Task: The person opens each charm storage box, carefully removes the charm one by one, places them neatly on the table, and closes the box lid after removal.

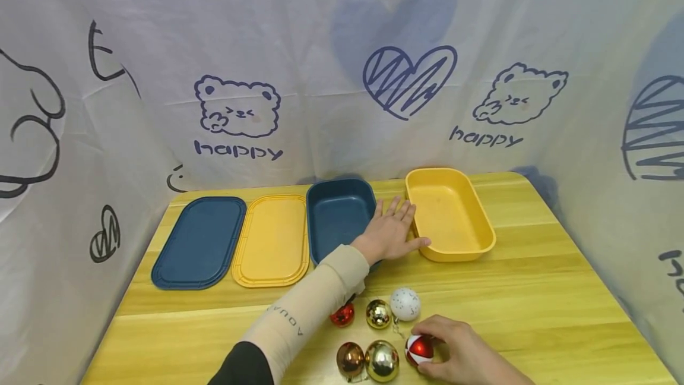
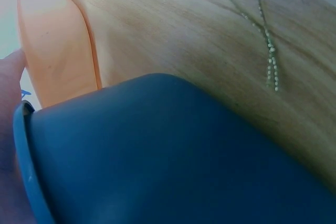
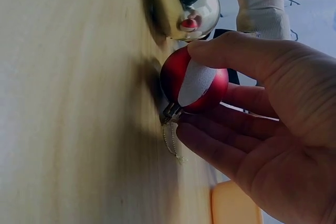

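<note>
My right hand (image 1: 454,349) grips a red and white Christmas ball (image 1: 419,349) between thumb and fingers near the table's front. In the right wrist view the same bauble (image 3: 194,80) shows its metal cap and a string loop. Fingers spread, my left hand (image 1: 392,232) reaches over the right side of the blue box (image 1: 342,218), its thumb at the near left edge of the yellow box (image 1: 454,212). Whether it touches either box I cannot tell. Close to the right hand are a large gold ball (image 1: 382,361) and a white speckled ball (image 1: 405,304).
A brown ball (image 1: 350,359), a small gold ball (image 1: 378,314) and a red ball (image 1: 342,315), partly hidden by the left sleeve, lie on the table. Further left lie a blue lid (image 1: 199,242) and a yellow lid (image 1: 271,239). A printed white cloth (image 1: 320,46) hangs behind.
</note>
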`<state>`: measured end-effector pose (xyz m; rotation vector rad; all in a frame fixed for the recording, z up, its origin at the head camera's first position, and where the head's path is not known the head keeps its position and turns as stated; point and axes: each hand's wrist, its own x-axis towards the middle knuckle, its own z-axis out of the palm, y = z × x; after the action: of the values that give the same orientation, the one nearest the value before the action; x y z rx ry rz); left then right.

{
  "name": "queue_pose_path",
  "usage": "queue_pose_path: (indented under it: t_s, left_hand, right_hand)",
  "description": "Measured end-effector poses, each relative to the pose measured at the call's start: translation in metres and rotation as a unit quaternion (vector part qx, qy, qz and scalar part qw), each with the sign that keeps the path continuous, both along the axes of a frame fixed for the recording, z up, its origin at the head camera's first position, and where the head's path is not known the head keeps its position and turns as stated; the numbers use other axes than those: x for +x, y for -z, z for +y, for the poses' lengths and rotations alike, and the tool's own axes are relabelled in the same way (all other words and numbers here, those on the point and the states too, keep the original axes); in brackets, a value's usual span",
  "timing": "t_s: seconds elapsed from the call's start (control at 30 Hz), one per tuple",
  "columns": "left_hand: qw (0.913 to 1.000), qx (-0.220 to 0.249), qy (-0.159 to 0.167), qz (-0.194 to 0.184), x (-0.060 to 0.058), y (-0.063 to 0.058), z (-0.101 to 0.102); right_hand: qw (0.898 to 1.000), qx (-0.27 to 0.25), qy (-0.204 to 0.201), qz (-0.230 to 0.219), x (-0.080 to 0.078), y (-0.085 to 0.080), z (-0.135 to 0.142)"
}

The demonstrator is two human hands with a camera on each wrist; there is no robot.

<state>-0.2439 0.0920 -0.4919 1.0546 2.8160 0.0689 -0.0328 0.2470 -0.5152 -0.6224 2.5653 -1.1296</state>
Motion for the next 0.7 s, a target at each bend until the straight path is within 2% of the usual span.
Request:
queue_pose_path:
  t_s: [0.7]
  left_hand:
    - [1.0,0.004,0.001,-0.001,0.0002,0.001,0.001]
  right_hand:
    - [1.0,0.003,-0.012,-0.022,-0.0016,0.0025,0.0038]
